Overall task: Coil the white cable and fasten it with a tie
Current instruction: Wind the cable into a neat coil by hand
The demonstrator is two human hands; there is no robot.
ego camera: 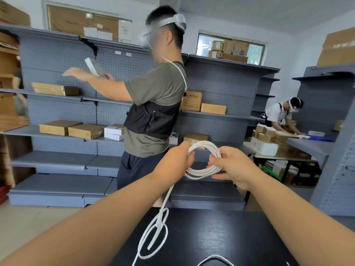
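Left hand (177, 160) is gripping the left side of the white cable (199, 172) coil, up above the worktop (230, 237); right hand (236, 167) is pinching its right side. The cable's slack is hanging near-vertical down to the worktop, nearer the left hand.
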